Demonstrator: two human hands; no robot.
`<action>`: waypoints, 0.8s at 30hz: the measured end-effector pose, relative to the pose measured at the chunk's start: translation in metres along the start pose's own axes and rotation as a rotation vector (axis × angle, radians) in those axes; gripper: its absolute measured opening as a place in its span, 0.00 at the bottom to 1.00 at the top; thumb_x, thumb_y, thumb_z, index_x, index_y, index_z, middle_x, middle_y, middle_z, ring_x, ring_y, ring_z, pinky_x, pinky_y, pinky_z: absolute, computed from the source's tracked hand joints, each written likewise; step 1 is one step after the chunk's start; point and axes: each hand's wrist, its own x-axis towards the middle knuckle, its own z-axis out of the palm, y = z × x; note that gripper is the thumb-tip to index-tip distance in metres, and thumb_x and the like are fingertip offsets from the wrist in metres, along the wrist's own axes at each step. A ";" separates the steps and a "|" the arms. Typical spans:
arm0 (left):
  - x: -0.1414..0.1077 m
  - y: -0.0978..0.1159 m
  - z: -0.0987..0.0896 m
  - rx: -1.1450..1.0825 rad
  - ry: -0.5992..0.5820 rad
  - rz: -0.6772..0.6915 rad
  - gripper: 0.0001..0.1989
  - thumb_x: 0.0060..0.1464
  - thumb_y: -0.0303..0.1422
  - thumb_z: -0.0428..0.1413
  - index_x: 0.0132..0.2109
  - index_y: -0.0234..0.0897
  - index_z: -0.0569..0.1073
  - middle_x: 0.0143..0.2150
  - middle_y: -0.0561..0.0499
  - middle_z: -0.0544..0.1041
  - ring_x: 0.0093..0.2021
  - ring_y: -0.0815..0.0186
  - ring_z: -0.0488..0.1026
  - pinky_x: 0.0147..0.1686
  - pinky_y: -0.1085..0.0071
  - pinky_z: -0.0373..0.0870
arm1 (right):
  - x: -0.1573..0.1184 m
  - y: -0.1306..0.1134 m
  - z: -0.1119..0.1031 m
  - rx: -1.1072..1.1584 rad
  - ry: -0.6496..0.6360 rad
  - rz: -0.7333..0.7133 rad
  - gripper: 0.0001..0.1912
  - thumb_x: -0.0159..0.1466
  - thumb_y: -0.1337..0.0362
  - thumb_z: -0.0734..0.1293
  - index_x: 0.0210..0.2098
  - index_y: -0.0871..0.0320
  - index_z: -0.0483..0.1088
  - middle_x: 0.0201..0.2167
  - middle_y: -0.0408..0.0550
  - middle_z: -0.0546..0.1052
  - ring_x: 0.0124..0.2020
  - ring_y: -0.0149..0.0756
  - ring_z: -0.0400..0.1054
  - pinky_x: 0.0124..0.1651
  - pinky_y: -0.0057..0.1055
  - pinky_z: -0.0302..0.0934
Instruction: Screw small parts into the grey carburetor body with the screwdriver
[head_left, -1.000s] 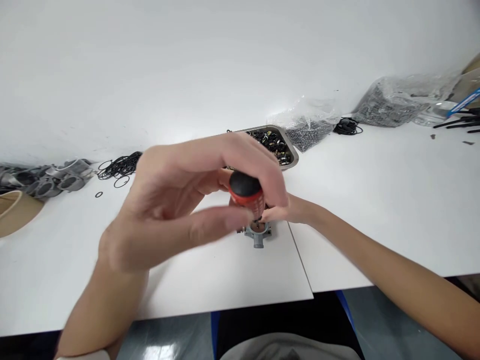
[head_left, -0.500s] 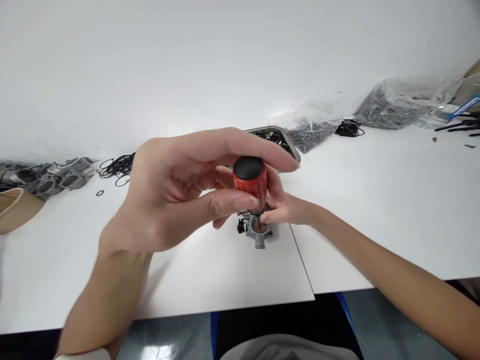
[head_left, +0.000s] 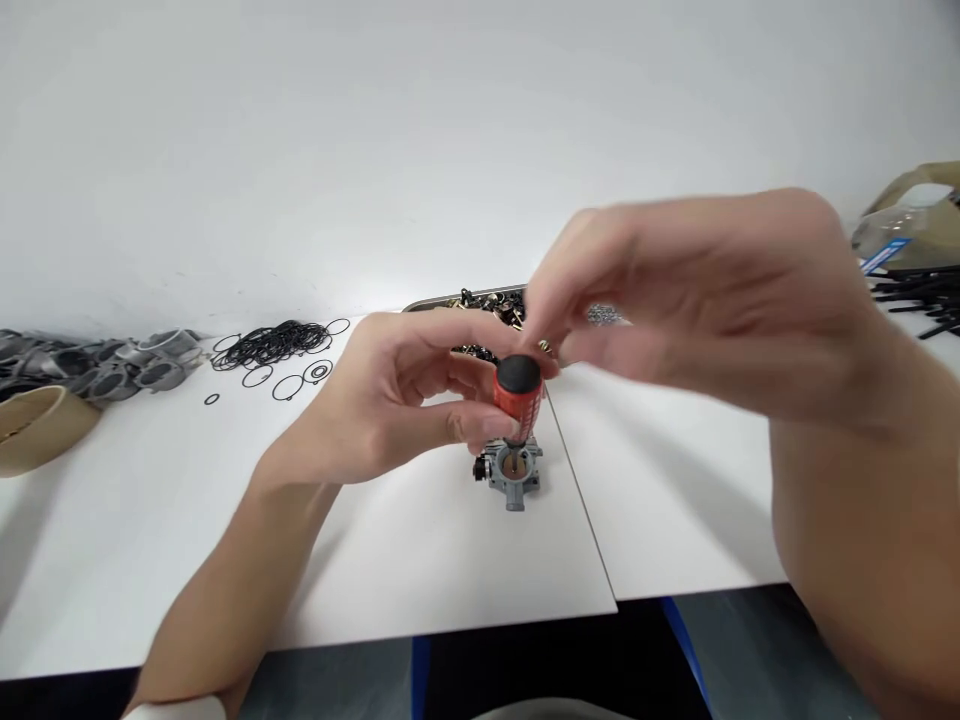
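At the far left edge of the white surface (head_left: pixel 150 520) lies a tan curved piece (head_left: pixel 41 428), only partly in view, and behind it a row of grey cast metal housings (head_left: pixel 112 365). Next to these sits a loose heap of thin black rubber O-rings (head_left: pixel 274 345), with a few single rings lying apart in front of it.

The left hand (head_left: pixel 397 400) has its grip closed around the red screwdriver handle with a black cap (head_left: pixel 517 395), thumb and fingers wrapped about it. The tool stands nearly upright with its tip down in the round bore of the small grey metal carburettor-like body (head_left: pixel 513 470), which rests on the surface just left of the seam between two panels. Behind it, partly hidden by both hands, is the shallow metal tray of dark and brass small parts (head_left: pixel 480 298).

The right hand (head_left: pixel 705 300) has changed most. Half a second ago it lay low on the surface, fingers steadying the grey body from the right; now it is lifted clear, blurred, close to the camera, fingertips pinched together just above and right of the black cap. Whether it holds anything I cannot tell. The grey body therefore stands unsupported, kept in place only by the screwdriver. The view has also swung slightly, so the left hand looks smaller and lower.

At the far right are a clear plastic bag (head_left: pixel 904 225) and black sticks (head_left: pixel 922 295).
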 end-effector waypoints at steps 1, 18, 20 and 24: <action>0.000 0.000 -0.001 -0.013 0.003 0.004 0.14 0.51 0.23 0.63 0.46 0.35 0.75 0.37 0.47 0.79 0.35 0.62 0.80 0.26 0.75 0.79 | 0.005 -0.010 -0.002 -0.103 -0.111 -0.007 0.15 0.65 0.76 0.64 0.44 0.52 0.76 0.40 0.43 0.75 0.40 0.32 0.71 0.40 0.30 0.68; 0.005 -0.014 0.001 -0.044 0.060 0.147 0.19 0.48 0.18 0.63 0.46 0.39 0.75 0.30 0.56 0.75 0.26 0.73 0.74 0.22 0.79 0.75 | 0.020 -0.024 0.023 -0.745 0.075 0.005 0.17 0.66 0.64 0.66 0.21 0.58 0.66 0.25 0.44 0.67 0.23 0.28 0.56 0.24 0.32 0.46; 0.004 -0.012 -0.003 -0.044 0.019 0.130 0.18 0.53 0.19 0.60 0.50 0.39 0.73 0.32 0.53 0.77 0.27 0.70 0.76 0.22 0.76 0.77 | 0.013 -0.027 0.012 -0.645 -0.017 0.017 0.14 0.65 0.68 0.65 0.23 0.56 0.68 0.31 0.44 0.71 0.28 0.30 0.62 0.26 0.30 0.51; 0.005 -0.011 -0.003 0.010 -0.029 0.141 0.18 0.53 0.21 0.60 0.50 0.37 0.72 0.38 0.48 0.78 0.32 0.66 0.78 0.26 0.72 0.79 | 0.006 -0.026 0.005 -0.576 -0.072 0.020 0.12 0.64 0.70 0.66 0.24 0.55 0.67 0.30 0.43 0.71 0.27 0.30 0.62 0.25 0.30 0.51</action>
